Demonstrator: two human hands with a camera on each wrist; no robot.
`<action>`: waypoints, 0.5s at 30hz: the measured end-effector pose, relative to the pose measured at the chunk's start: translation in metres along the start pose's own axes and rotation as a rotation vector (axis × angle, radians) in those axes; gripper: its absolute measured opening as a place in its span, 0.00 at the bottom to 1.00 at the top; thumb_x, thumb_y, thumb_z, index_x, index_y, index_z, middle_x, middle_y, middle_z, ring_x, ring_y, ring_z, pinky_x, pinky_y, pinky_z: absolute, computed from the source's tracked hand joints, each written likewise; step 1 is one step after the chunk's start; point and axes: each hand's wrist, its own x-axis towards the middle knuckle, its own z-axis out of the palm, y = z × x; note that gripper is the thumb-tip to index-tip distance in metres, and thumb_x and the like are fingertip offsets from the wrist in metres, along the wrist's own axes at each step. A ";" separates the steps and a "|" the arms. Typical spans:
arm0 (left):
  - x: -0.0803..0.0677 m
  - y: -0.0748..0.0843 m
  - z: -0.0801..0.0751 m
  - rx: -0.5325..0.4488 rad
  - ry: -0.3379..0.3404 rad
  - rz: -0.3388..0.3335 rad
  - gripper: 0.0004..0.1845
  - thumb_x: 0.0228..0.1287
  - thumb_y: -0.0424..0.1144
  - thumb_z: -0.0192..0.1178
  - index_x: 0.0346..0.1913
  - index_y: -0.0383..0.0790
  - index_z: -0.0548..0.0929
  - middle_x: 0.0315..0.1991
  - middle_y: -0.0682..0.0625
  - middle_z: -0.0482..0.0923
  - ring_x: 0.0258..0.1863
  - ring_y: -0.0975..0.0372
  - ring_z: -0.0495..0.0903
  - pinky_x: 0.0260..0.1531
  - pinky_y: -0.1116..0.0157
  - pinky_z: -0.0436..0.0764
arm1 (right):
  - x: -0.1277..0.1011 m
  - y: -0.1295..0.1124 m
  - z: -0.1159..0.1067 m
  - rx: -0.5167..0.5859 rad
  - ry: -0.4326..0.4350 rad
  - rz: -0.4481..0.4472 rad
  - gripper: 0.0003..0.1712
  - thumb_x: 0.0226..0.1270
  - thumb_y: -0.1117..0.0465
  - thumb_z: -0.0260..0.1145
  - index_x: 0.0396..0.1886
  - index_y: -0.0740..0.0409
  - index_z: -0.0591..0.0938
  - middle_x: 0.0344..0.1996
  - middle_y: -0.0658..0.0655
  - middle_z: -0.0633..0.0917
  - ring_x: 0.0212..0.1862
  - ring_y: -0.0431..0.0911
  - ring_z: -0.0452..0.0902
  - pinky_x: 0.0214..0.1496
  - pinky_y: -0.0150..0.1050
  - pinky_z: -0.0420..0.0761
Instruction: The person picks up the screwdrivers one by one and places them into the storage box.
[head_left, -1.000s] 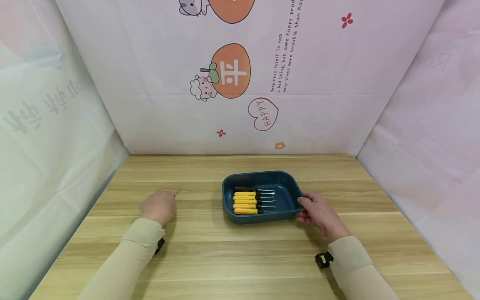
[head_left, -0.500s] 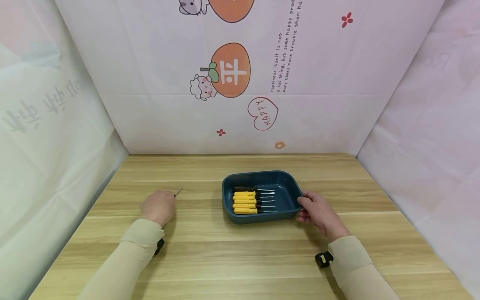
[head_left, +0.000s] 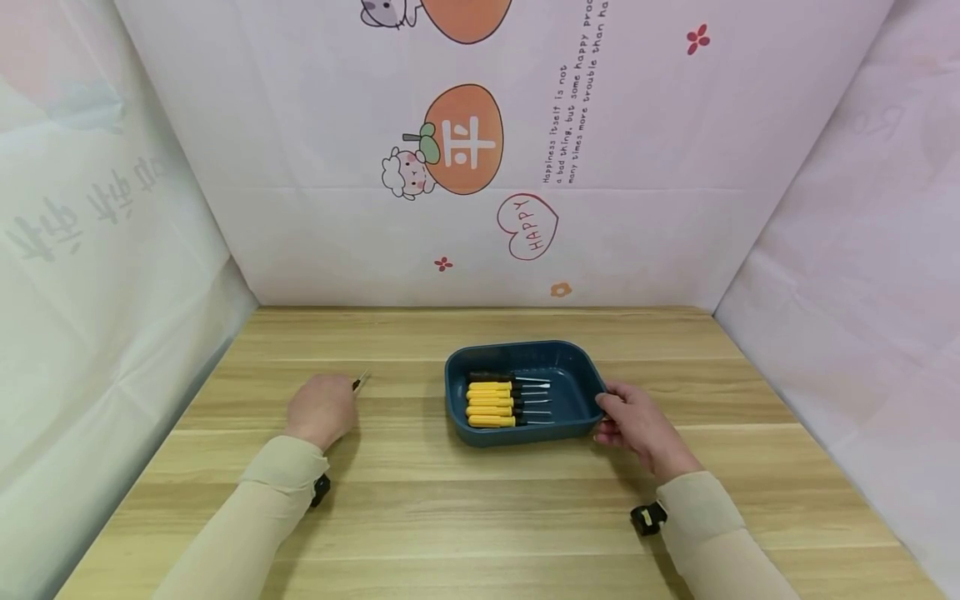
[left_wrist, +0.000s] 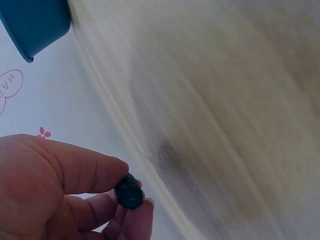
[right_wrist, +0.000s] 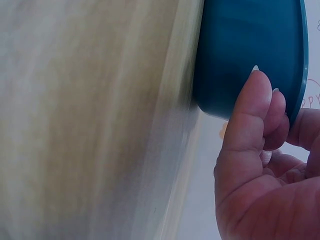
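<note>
My left hand pinches a black-handled screwdriver between thumb and fingers. In the head view its thin shaft points out to the right and away, while most of the handle is hidden by the hand. To the right stands a dark blue rectangular tray on the table. My right hand grips the tray's right end, its thumb at the rim and fingers against the outer wall. Inside, several yellow-handled screwdrivers and one black-handled screwdriver lie side by side, shafts to the right.
A light wood-grain table bears everything. A printed white backdrop rises at its far edge, and pale cloth hangs along both sides. Black wrist cameras sit under both cuffs.
My left hand has shifted slightly right and away with the screwdriver, and more of the screwdriver's front shows beyond the fingers. My right hand and the tray have stayed in place.
</note>
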 end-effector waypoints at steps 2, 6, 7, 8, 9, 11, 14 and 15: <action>0.001 0.001 0.001 0.001 0.015 0.005 0.08 0.65 0.29 0.55 0.27 0.38 0.78 0.31 0.41 0.82 0.28 0.52 0.78 0.25 0.53 0.81 | 0.000 0.000 0.000 -0.001 0.001 -0.002 0.26 0.85 0.59 0.50 0.73 0.67 0.67 0.35 0.55 0.77 0.34 0.44 0.77 0.41 0.38 0.89; 0.003 0.001 0.002 -0.006 0.044 0.025 0.05 0.65 0.30 0.57 0.31 0.35 0.78 0.30 0.41 0.80 0.28 0.52 0.78 0.28 0.51 0.82 | 0.000 0.001 0.000 -0.002 0.003 -0.003 0.26 0.85 0.58 0.50 0.73 0.67 0.67 0.35 0.55 0.77 0.34 0.44 0.77 0.41 0.38 0.89; 0.003 0.001 0.002 -0.007 0.050 0.029 0.04 0.65 0.31 0.57 0.33 0.34 0.78 0.31 0.41 0.80 0.29 0.52 0.78 0.29 0.51 0.82 | 0.000 0.001 0.000 -0.002 0.003 -0.004 0.26 0.85 0.58 0.50 0.73 0.67 0.67 0.35 0.55 0.77 0.34 0.44 0.77 0.41 0.38 0.89; 0.003 0.001 0.003 -0.012 0.054 0.032 0.04 0.66 0.31 0.57 0.34 0.33 0.78 0.31 0.41 0.80 0.30 0.51 0.78 0.30 0.51 0.82 | 0.000 0.001 0.000 -0.002 0.003 -0.004 0.26 0.85 0.58 0.50 0.73 0.67 0.67 0.35 0.55 0.77 0.34 0.44 0.77 0.41 0.38 0.89; 0.003 0.001 0.003 -0.019 0.060 0.033 0.04 0.66 0.32 0.57 0.35 0.32 0.79 0.32 0.40 0.80 0.31 0.51 0.79 0.31 0.50 0.82 | 0.000 0.001 0.000 -0.001 0.003 -0.004 0.26 0.84 0.58 0.50 0.74 0.67 0.67 0.35 0.55 0.77 0.34 0.44 0.77 0.41 0.38 0.89; 0.003 0.001 0.003 -0.035 0.079 0.038 0.07 0.68 0.33 0.58 0.39 0.31 0.80 0.35 0.39 0.81 0.34 0.49 0.80 0.34 0.49 0.82 | 0.000 0.002 0.000 0.000 0.004 -0.004 0.26 0.84 0.59 0.50 0.74 0.67 0.67 0.35 0.55 0.77 0.34 0.44 0.77 0.41 0.38 0.89; 0.004 0.002 0.003 -0.067 0.103 0.051 0.12 0.71 0.36 0.57 0.48 0.30 0.82 0.41 0.36 0.83 0.40 0.47 0.83 0.40 0.47 0.82 | 0.000 0.002 0.000 -0.002 0.003 -0.005 0.26 0.85 0.58 0.50 0.74 0.67 0.67 0.35 0.55 0.77 0.34 0.44 0.77 0.41 0.38 0.89; 0.004 0.003 0.003 -0.080 0.110 0.056 0.14 0.72 0.37 0.56 0.51 0.30 0.82 0.43 0.36 0.84 0.42 0.47 0.83 0.42 0.47 0.83 | 0.000 0.002 0.000 -0.002 0.003 -0.005 0.26 0.85 0.59 0.50 0.74 0.67 0.67 0.35 0.56 0.77 0.34 0.44 0.77 0.41 0.38 0.89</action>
